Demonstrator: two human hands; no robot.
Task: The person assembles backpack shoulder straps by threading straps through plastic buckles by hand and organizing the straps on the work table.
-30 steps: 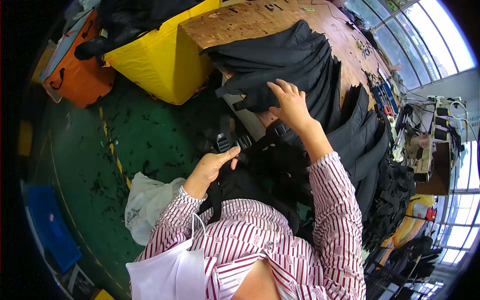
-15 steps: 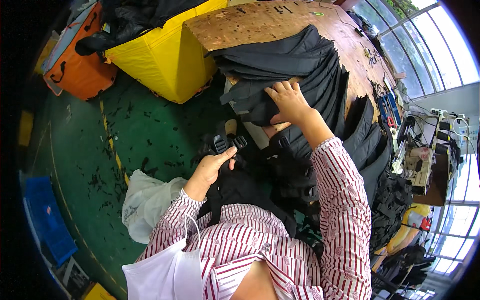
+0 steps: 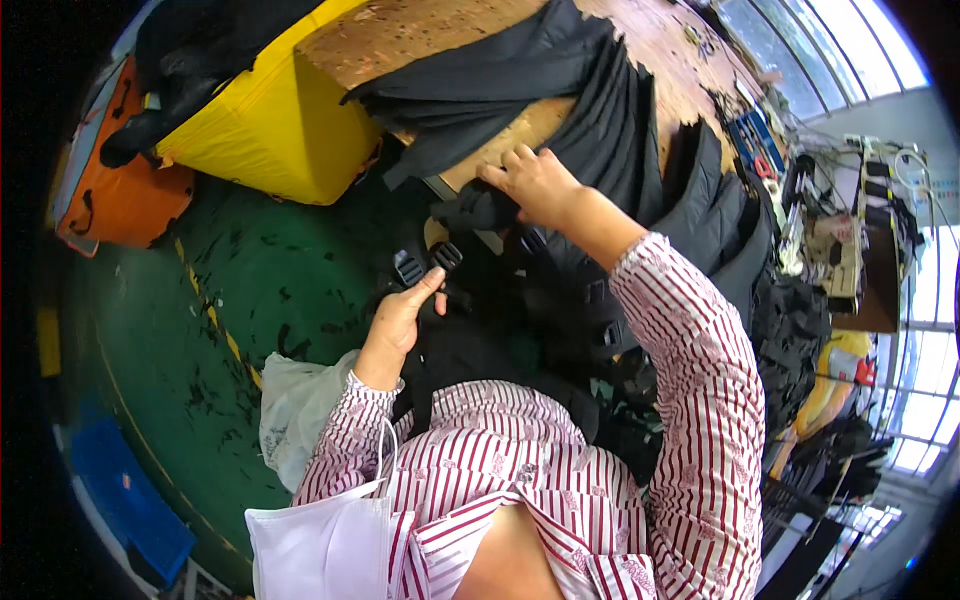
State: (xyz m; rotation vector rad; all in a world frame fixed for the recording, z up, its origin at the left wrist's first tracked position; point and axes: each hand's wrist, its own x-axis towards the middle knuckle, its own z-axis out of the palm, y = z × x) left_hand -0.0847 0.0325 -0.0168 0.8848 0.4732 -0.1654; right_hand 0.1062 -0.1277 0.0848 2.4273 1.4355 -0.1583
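Note:
Two black plastic strap buckles [image 3: 447, 257] stick up at my left hand [image 3: 398, 320], which is closed with its thumb pressed against one of them. Black straps and cloth lie below that hand, on my lap. My right hand [image 3: 538, 187], fingers curled, is closed on a dark fabric strip [image 3: 472, 208] at the near edge of the wooden table [image 3: 375, 45]. Its fingertips are partly hidden by the hand itself. Beyond it, a fanned pile of long black fabric strips [image 3: 585, 120] spreads over the table and hangs off the front.
A yellow bin [image 3: 290, 130] and an orange bin [image 3: 130, 190] stand at the far left. A white plastic bag [image 3: 300, 405] rests on the green floor, where black scraps are scattered. Tools and scissors [image 3: 765, 165] lie at the table's right. A white mask [image 3: 320, 550] hangs below me.
My right hand has drawn back toward me and left, pulling a dark strip off the pile, and its fingers have closed. My left hand keeps the buckles. The view has shifted.

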